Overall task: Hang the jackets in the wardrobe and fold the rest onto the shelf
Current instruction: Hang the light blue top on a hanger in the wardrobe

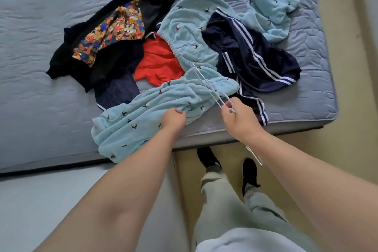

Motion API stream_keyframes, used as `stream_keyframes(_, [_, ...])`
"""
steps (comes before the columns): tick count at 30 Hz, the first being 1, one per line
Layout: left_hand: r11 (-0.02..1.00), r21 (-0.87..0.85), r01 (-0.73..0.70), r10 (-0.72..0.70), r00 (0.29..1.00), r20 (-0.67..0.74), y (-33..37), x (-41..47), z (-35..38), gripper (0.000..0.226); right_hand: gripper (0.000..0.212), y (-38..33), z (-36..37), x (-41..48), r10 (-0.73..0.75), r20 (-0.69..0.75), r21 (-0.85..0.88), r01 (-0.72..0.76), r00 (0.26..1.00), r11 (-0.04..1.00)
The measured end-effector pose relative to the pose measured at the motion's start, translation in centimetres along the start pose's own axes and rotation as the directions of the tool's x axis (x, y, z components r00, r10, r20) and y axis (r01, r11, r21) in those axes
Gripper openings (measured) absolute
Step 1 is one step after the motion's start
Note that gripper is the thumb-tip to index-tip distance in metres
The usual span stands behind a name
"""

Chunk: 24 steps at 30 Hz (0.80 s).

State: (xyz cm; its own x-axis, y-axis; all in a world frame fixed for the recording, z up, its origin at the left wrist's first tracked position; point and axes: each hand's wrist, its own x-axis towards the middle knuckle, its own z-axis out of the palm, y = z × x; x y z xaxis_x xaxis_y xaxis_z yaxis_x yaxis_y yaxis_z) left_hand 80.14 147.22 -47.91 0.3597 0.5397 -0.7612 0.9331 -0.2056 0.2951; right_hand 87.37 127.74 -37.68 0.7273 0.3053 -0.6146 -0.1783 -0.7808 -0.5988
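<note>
A heap of clothes lies on the blue-grey mattress (51, 26). Nearest me is a light-blue fleece garment (143, 108) with small dark bird prints; my left hand (173, 119) grips its fabric near the bed's front edge. My right hand (237, 115) holds a thin white wire hanger (206, 84), whose long part reaches up-left over the fleece. A navy jacket with white stripes (251, 55) lies to the right, a black garment with a floral lining (110, 32) to the left, and a red garment (158, 63) in the middle.
Another light-blue fleece piece (270, 10) lies at the far right of the bed. The mattress corner (327, 112) is at the right, with beige floor (351, 149) beyond. My feet in black shoes (208, 157) stand at the bed's edge.
</note>
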Motion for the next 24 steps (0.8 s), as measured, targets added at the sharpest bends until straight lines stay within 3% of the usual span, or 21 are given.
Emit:
stream_keyframes(7, [0.907,0.359,-0.222,0.188,0.974,0.127,0.2,9.5,4.9,0.032,0.022,3.6,4.0,4.4,0.078,-0.079,0.123,-0.068,0.994,0.99])
stream_keyframes(11, [0.709,0.594,-0.38,0.316,0.924,0.214,1.2,13.5,6.3,0.037,0.021,5.3,5.5,5.8,0.164,-0.111,0.26,-0.131,0.98,0.957])
stream_keyframes(14, [0.484,0.778,-0.401,0.146,0.913,0.38,0.8,15.2,6.9,0.047,0.022,6.4,6.5,6.3,0.204,-0.11,0.292,-0.165,0.973,0.942])
stream_keyframes(16, [0.442,0.834,-0.33,0.036,0.936,0.351,-0.2,15.5,7.5,0.054,0.022,6.9,7.0,6.6,0.23,-0.091,0.309,-0.192,0.969,0.931])
stream_keyframes(18, [0.502,0.825,-0.26,0.038,0.96,0.279,-1.0,15.1,7.4,0.052,0.022,7.1,7.0,6.7,0.243,-0.075,0.32,-0.207,0.967,0.924])
stream_keyframes(20, [0.638,0.718,-0.278,0.177,0.96,0.215,-1.5,14.3,6.6,0.04,0.024,6.9,6.7,6.4,0.241,-0.071,0.32,-0.207,0.968,0.925])
stream_keyframes(22, [0.829,0.493,-0.265,0.254,0.963,0.09,-1.6,13.0,5.3,0.031,0.024,6.5,6.1,5.7,0.24,-0.08,0.324,-0.203,0.967,0.924])
stream_keyframes(24, [0.956,0.227,-0.188,0.198,0.98,-0.025,-1.3,10.9,3.8,0.032,0.022,5.8,5.2,4.7,0.241,-0.093,0.32,-0.2,0.966,0.926])
